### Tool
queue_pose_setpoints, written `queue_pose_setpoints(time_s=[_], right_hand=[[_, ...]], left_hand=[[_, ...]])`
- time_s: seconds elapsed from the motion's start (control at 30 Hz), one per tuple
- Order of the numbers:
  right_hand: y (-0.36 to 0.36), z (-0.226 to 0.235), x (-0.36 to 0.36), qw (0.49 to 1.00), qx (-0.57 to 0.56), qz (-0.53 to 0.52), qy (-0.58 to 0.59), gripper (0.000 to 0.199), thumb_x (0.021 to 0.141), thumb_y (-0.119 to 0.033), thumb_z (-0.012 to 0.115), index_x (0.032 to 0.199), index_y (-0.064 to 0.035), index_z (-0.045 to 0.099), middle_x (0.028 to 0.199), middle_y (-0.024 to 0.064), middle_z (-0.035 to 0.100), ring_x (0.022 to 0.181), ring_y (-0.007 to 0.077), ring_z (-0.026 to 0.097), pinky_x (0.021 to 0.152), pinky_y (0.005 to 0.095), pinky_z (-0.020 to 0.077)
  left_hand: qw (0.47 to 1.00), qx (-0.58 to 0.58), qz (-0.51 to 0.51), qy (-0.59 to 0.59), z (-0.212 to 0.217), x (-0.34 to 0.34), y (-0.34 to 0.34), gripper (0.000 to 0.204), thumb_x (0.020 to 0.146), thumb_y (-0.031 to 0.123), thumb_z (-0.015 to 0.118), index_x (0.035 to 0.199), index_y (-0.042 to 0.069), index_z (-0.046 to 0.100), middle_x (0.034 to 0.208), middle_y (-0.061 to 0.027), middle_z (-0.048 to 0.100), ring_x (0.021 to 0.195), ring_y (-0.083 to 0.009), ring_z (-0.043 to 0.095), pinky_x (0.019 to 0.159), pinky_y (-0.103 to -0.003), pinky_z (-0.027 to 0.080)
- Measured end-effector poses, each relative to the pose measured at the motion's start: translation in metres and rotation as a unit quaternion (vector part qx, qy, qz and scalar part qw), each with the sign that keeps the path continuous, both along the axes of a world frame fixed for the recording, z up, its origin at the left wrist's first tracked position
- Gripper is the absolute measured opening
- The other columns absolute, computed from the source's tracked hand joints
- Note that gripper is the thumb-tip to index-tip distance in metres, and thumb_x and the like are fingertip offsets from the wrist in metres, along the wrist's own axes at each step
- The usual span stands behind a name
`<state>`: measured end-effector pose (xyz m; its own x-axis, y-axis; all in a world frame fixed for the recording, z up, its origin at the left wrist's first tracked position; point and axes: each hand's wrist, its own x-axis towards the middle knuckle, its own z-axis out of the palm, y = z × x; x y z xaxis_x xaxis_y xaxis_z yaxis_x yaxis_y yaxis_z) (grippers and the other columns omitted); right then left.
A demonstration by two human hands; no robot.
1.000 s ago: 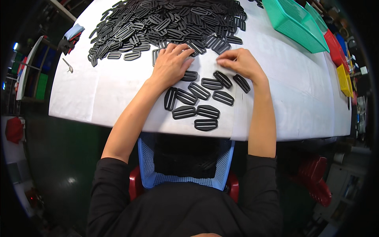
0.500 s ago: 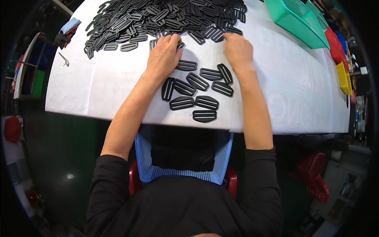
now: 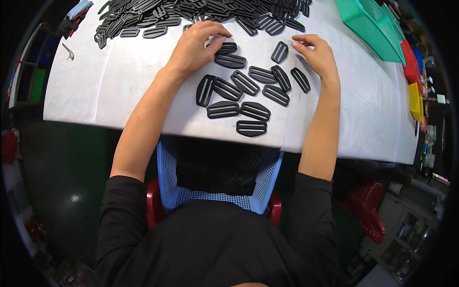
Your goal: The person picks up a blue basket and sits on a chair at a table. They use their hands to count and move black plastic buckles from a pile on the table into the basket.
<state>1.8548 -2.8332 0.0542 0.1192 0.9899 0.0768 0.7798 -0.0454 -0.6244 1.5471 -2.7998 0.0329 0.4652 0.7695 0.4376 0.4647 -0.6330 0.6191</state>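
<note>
My left hand (image 3: 196, 48) lies palm down on the white table (image 3: 119, 76), its fingertips resting on a black oval plastic buckle (image 3: 226, 48) at the edge of a set of several buckles laid out near the table's front edge (image 3: 239, 95). Over at the right, my right hand (image 3: 318, 55) rests flat with fingers spread, next to an upright buckle (image 3: 280, 51) and touching nothing I can make out. A big heap of the same black buckles (image 3: 191, 12) covers the far side of the table.
A blue mesh basket (image 3: 217, 191) with black buckles in it sits on my lap under the table edge. A green basket (image 3: 370, 26) stands at the far right, with red (image 3: 410, 60) and yellow (image 3: 414, 98) bins beyond it. A small metal tool (image 3: 68, 51) lies at the far left.
Both hands have drawn back from the heap toward me, dragging a few more buckles into the laid-out set. The view has shifted so the table sits higher in the picture.
</note>
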Motion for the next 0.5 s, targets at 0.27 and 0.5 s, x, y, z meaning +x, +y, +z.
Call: queue_pose_setpoints(time_s=[0.27,0.5], right_hand=[[-0.057,-0.039,-0.065,0.99,0.092,0.074,-0.071,0.045,0.095,-0.045,0.051,0.132,-0.0205,0.057,0.142,0.0049,0.051,0.14,0.0294,0.034,0.114,0.0595,0.0126],[-0.119,-0.028,-0.116,0.984,0.145,0.094,0.035,0.032,0.093,-0.028,0.059,0.117,-0.0074,0.066,0.125,0.0127,0.062,0.128,0.0313,0.049,0.111,0.0476,0.0295]], left_hand=[[0.984,0.101,-0.074,0.124,-0.021,0.01,-0.015,0.035,0.096,0.019,0.052,0.13,0.009,0.057,0.133,-0.012,0.056,0.132,-0.028,0.044,0.113,-0.044,0.028],[0.993,0.038,-0.091,0.064,-0.016,0.014,-0.074,0.032,0.094,0.014,0.052,0.124,0.005,0.06,0.128,-0.0127,0.059,0.128,-0.0296,0.047,0.108,-0.043,0.034]])
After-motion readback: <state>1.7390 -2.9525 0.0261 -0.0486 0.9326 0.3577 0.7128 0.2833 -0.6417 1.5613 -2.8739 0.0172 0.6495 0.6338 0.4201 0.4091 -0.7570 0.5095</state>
